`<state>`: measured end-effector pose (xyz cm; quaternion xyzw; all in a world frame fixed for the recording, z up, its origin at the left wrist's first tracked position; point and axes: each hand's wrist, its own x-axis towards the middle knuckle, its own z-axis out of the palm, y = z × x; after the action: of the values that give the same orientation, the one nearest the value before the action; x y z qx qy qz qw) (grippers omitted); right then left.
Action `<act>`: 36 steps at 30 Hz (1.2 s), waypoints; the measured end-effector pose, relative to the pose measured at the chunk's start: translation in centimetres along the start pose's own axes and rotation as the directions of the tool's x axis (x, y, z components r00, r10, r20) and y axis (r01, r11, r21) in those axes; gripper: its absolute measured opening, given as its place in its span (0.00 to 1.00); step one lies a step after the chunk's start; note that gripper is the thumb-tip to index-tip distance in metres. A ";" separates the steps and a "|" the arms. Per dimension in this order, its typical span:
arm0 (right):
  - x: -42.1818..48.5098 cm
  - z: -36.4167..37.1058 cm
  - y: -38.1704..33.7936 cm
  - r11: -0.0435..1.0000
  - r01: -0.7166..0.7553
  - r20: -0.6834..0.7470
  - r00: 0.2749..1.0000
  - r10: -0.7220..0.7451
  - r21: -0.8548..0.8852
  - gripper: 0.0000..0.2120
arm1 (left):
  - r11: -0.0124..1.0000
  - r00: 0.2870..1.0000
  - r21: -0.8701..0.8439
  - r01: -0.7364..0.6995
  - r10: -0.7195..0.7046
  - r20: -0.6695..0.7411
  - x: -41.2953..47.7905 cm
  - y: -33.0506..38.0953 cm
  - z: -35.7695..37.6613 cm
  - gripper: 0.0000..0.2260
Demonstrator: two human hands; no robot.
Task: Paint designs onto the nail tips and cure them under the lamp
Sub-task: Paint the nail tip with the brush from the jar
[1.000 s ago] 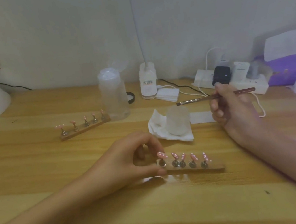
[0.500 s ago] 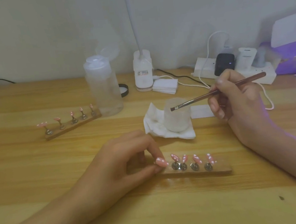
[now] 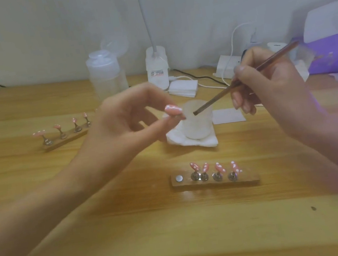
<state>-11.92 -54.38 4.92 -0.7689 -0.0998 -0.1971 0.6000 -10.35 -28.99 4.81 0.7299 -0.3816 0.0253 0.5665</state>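
Fingers of the left hand are curled in, thumb and forefinger pinching one pink nail tip with white dots, held up off the table and just left of the frosted cup. The right hand has its fingertips closed round a thin brown brush, gripped about midway along the handle like a pen, the handle slanting up to the right. The brush's lower end sits in front of the cup's mouth, near the held tip but apart from it; the bristles are too blurred to make out. The cup stands on a folded white wipe. Nearer to the person lies a wooden holder strip carrying four dotted pink tips on little metal stands, with one bare metal disc at its left end. A second holder strip lies further back on the left, partly behind the left hand, with plain pink tips on its stands. Along the wall stand a clear plastic bottle, a white lamp base with its stem rising out of view, a stack of white pads and a power strip with cables. A purple glow falls on the right forearm, and something purple sits at the far right edge.
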 end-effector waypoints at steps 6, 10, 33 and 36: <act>0.5 0.1 -0.2 0.997 0.022 0.070 0.997 -0.017 -0.070 0.11 | 0.981 0.984 -0.193 0.025 -0.058 -0.169 2.6 -2.5 2.0 0.05; 0.8 0.0 -0.2 0.996 0.048 0.075 0.996 -0.042 -0.078 0.11 | 0.974 0.969 -0.198 0.106 -0.146 -0.199 2.1 -4.2 2.5 0.05; 0.1 1.0 0.6 0.994 -0.085 0.127 0.987 0.094 -0.075 0.13 | 0.999 0.991 -0.022 0.037 -0.040 -0.126 1.9 -4.8 1.9 0.04; 0.1 0.9 0.7 0.993 -0.115 0.110 0.987 0.118 -0.034 0.13 | 0.997 0.991 -0.042 0.057 -0.062 -0.120 1.9 -4.9 1.9 0.03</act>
<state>-11.42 -53.73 4.13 -0.7916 -0.0854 -0.1197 0.5931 -6.89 -31.24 1.08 0.7269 -0.3251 0.0452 0.6032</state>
